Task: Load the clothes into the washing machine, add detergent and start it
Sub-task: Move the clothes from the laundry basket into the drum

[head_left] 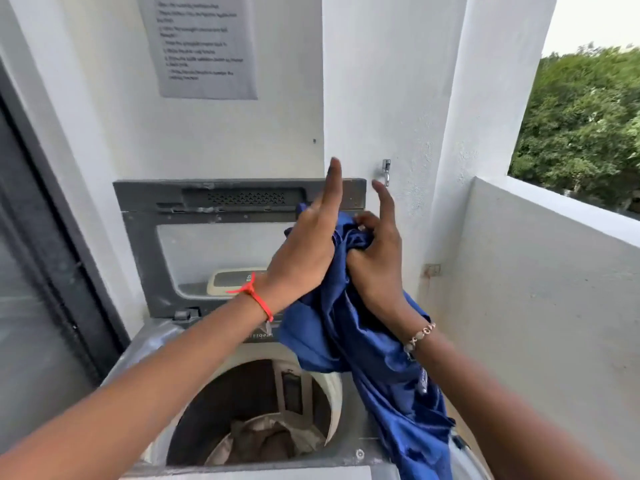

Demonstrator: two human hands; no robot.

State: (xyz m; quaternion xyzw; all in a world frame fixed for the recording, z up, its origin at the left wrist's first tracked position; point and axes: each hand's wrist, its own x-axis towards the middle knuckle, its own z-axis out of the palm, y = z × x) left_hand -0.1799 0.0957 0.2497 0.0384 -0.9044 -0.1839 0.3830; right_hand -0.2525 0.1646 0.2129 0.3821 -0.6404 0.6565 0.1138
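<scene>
A top-loading washing machine (162, 344) stands below me with its grey lid (221, 237) raised against the wall. Inside the drum (242, 393) lies a beige garment (263, 438). A blue garment (374, 355) hangs above the drum's right edge, draped down past the machine's right side. My right hand (377, 261) grips its bunched top, index finger stretched out. My left hand (308, 244) presses against the cloth from the left with fingers straight and pointing up; a red thread circles that wrist.
A dark sliding door (38, 271) runs along the left. A printed notice (201, 43) is stuck on the white wall behind the machine, and a metal hook (386, 171) sits at the wall corner. A low balcony wall (554, 271) closes the right side, trees beyond.
</scene>
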